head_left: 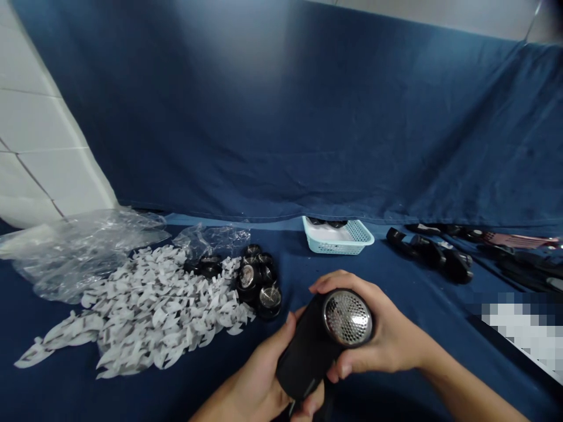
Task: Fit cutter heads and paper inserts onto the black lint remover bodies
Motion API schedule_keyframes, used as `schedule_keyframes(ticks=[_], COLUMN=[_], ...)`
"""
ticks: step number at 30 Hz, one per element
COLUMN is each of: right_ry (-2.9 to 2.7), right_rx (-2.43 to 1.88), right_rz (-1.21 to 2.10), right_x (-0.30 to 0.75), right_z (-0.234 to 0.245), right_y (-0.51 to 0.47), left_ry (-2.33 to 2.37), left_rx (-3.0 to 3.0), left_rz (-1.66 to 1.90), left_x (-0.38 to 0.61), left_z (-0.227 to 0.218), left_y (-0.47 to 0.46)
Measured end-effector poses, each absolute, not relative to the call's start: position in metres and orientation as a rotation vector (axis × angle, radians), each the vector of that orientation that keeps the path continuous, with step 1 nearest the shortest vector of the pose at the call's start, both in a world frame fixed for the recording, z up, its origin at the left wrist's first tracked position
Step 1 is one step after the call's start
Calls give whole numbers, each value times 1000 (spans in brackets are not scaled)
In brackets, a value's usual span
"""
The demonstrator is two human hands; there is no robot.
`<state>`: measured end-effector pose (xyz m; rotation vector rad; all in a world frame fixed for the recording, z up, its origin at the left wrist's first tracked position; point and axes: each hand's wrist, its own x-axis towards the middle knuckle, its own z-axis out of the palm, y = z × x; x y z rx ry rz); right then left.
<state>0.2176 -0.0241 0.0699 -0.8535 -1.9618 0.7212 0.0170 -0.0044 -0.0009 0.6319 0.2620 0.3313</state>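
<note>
A black fabric shaver (pixel 301 346) is held low in front of me, its round perforated metal guard (pixel 347 317) facing up toward the camera. My left hand (pixel 268 369) wraps round the shaver's body from the left and below. Around the head end, my right hand (pixel 378 334) curls with the fingers over the far side and the thumb at the near side. Just left of the hands sits a cluster of black round heads with metal mesh guards (pixel 259 278). Beside them spreads a big heap of small white plastic pieces (pixel 162 310).
Clear plastic bags (pixel 88 240) lie at the back left. A light blue basket (pixel 336 245) with some black things stands at the back. On the right are black curved parts (pixel 433 255) and other dark items (pixel 519 258). A blue cloth (pixel 264 117) hangs behind.
</note>
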Motion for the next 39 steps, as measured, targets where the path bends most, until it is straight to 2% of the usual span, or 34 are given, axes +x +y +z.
schedule_keyframes(ticks=[3,6,10,16,20,23,25,34,39], right_ry=[-1866,-1636,-1736,-2159,-2088,-1933,-1957,-2000,-1818], right_rx=[-867,-1229,-1423,-1469,-1566,-1630,-1629,-1478,-1338], right_rz=[757,675,639,681,326,37,-22,-117,142], right_x=[234,259,285,301,302,305,308,294,264], right_z=[51,21,-9,18,38,29,19,18,13], right_y=[3,37,66,88,109,121,124,87,41], left_ry=[312,356,378,403,389,392,406,438,528], left_rx=[643,614,595,590,603,602,599,605,668], left_rz=[293,318,347,316,303,303,299,281,353], left_x=[17,17,15,12,12,12,12,12,13], left_z=[2,4,1,-10,-13,-13,-13,-10,-2], left_y=[0,3,9,20,22,23,24,25,21])
